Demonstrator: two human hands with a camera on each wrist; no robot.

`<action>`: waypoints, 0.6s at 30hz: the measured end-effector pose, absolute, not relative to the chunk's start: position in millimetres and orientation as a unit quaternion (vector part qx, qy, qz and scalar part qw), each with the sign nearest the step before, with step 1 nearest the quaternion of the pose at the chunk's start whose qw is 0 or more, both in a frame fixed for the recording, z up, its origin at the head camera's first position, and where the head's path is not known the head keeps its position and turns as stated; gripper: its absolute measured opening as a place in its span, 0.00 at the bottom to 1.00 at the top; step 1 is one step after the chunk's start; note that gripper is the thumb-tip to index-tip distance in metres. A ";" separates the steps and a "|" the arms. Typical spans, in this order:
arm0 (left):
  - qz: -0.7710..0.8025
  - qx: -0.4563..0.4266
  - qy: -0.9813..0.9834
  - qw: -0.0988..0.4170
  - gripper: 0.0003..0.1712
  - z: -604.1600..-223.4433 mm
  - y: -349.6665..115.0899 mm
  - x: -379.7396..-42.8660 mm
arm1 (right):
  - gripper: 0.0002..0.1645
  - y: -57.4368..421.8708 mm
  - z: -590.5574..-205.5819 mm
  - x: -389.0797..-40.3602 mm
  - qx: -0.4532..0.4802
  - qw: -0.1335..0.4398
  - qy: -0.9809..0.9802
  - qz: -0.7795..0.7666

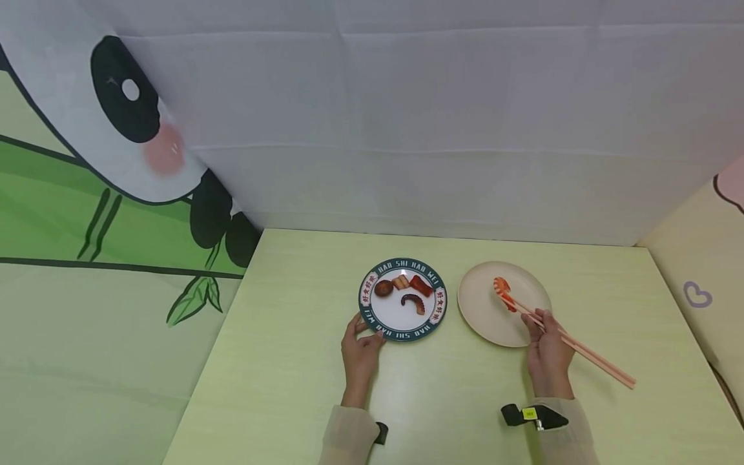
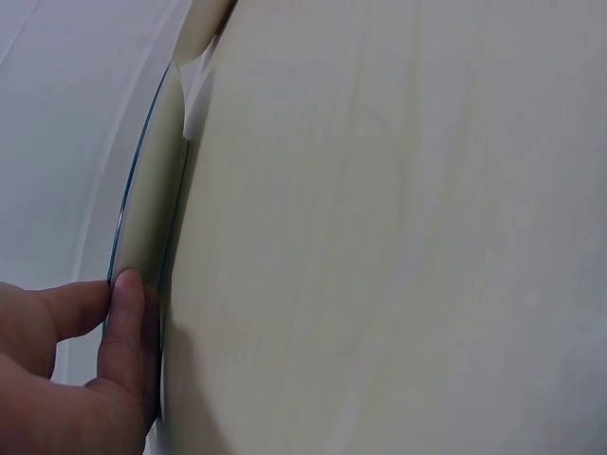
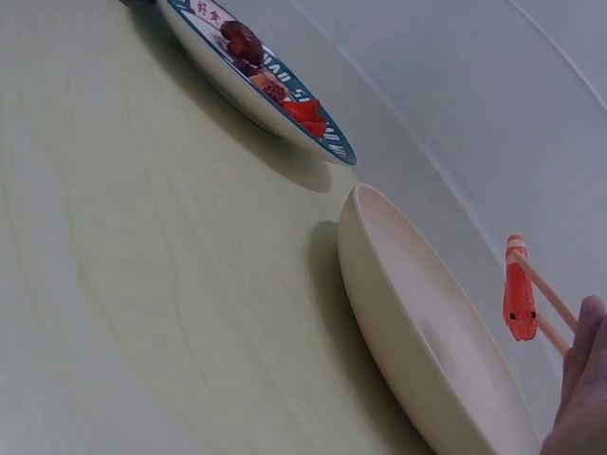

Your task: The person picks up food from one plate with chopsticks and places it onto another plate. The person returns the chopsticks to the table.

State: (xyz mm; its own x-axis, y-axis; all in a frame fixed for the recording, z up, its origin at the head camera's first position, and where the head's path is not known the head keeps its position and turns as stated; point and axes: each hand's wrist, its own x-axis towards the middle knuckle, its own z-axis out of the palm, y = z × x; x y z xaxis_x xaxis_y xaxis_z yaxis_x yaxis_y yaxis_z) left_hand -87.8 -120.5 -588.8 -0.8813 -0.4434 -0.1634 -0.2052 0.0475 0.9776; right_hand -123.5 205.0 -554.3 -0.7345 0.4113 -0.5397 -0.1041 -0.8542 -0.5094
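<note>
My left hand [image 1: 361,355] pinches the near left rim of a white plate [image 1: 401,335] with a dark green lettered border. On that plate lie a round brown mushroom-like piece [image 1: 383,288], a pale tan piece [image 1: 401,281], a red block-like piece [image 1: 421,285] and a curled dark tentacle [image 1: 413,301]. In my right hand [image 1: 549,355] is a pair of light wooden chopsticks [image 1: 604,365]. Their tips grip an orange-red shrimp [image 3: 519,289], raised over a plain beige plate [image 1: 479,313]. The left wrist view has thumb and finger at the patterned plate's edge [image 2: 156,190].
Both plates stand side by side on a pale yellow-green table [image 1: 279,361]. Behind it rises a white cloth wall [image 1: 407,161]. A printed panel with a cartoon face and green leaves [image 1: 194,300] is at the left, a cream panel [image 1: 697,258] at the right.
</note>
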 end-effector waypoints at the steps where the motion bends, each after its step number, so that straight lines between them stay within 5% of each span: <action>1: -0.652 0.225 -0.718 0.092 0.39 -588.8 -120.5 -87.7 | 0.11 205.7 -554.8 -123.8 -0.334 0.145 -0.230 0.902; 18: -0.651 0.226 -0.719 0.092 0.39 -593.4 -121.5 -89.9 | 0.10 217.1 -562.0 -126.8 -0.320 0.195 -0.213 0.902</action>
State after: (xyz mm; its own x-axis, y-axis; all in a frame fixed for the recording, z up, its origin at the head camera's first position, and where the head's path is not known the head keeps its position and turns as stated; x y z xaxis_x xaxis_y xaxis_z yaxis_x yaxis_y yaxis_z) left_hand -89.9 -121.5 -593.4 -0.8812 -0.4441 -0.1622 -0.2058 0.0514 0.9772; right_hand -126.8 217.1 -562.0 -0.7192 0.4875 -0.4950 -0.2154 -0.8338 -0.5082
